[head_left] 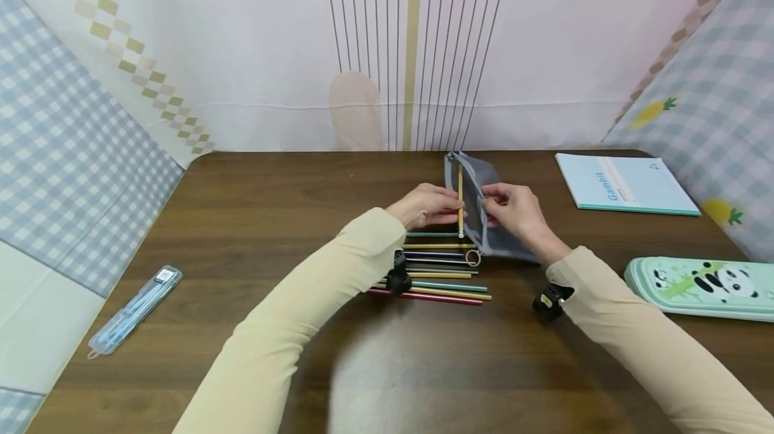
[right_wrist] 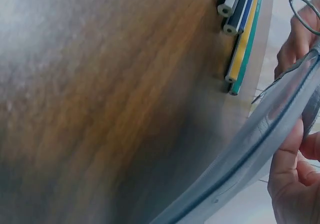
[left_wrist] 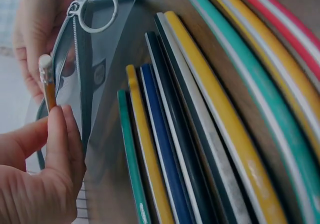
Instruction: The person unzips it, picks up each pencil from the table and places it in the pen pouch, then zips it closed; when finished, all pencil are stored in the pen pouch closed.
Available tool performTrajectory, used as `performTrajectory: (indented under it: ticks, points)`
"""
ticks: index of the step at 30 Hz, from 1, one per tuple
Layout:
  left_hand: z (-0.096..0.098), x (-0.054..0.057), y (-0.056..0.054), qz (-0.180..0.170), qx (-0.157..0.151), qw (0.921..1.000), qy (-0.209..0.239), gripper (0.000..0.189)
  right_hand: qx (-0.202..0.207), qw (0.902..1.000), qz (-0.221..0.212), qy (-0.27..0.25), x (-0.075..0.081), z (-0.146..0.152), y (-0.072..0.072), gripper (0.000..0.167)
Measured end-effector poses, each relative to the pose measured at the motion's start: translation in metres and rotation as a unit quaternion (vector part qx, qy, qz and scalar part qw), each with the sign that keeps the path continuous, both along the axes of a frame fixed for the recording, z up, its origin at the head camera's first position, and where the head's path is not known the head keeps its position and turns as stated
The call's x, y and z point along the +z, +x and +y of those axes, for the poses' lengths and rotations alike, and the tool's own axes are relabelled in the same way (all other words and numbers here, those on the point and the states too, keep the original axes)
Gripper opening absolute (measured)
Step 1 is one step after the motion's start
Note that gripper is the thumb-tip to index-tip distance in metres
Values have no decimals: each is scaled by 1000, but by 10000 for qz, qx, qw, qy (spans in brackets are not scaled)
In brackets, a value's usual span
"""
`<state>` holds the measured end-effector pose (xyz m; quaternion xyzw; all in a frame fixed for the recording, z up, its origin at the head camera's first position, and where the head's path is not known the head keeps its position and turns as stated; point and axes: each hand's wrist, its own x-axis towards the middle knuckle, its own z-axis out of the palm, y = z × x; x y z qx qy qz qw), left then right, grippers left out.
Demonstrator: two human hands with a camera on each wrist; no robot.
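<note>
My left hand pinches a yellow pencil between thumb and fingers. The pencil stands lengthwise at the mouth of a grey zippered pouch, its white eraser end toward me. With thumb and fingers, my right hand grips the pouch's right edge, and the mouth gapes apart. A metal ring hangs from the zipper's near end. Below the left hand, several pencils in yellow, teal, dark blue, black and red lie side by side, partly covered by the left wrist in the head view.
A clear plastic case with pale blue contents lies at the left. To the right are a light blue notebook and a mint green panda pencil case. The wooden table ends at a cloth backdrop.
</note>
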<state>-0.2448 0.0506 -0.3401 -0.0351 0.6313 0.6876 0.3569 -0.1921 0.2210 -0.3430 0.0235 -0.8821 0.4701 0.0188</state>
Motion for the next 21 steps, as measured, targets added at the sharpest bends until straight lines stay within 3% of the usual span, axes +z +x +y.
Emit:
performTrajectory:
  ticks: [13,21]
  points:
    - [29,-8,11,546,640,9954,-451,29,116,9997,102,203,0,-4,2,32]
    - [15,-2,7,608,383,9974,54,38,-49,9991,281,323,-1,3,1,32]
